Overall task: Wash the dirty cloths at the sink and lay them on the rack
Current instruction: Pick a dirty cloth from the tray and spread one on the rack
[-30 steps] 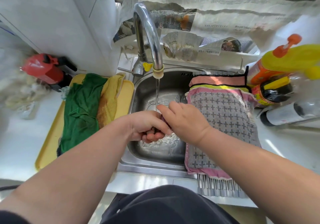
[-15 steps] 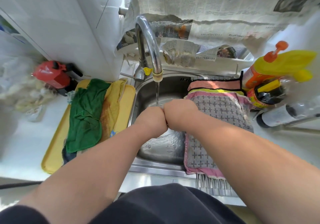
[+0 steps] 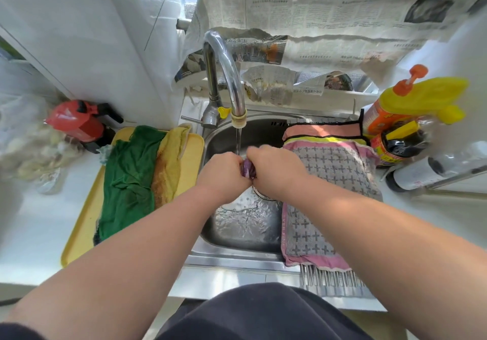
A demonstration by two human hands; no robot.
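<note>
Head view: the left hand [image 3: 224, 173] and right hand [image 3: 276, 171] are fisted side by side. Both grip a bunched purple cloth [image 3: 247, 169] over the sink [image 3: 232, 259] centre, under the running faucet [image 3: 224, 71]. The right forearm crosses a grey cross-patterned cloth [image 3: 334, 181] lying on the rack [image 3: 332, 281] along the sink's right edge. A green cloth [image 3: 129, 181] and a yellow cloth [image 3: 168, 168] lie on a yellow tray [image 3: 84, 223] at the left edge. Bottles [image 3: 382, 115] stand at the right rear corner.

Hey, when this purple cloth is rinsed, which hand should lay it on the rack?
Right, probably. The right hand grips the purple cloth next to the rack, which lies over the right side of the sink; the left hand would have to cross over.
</note>
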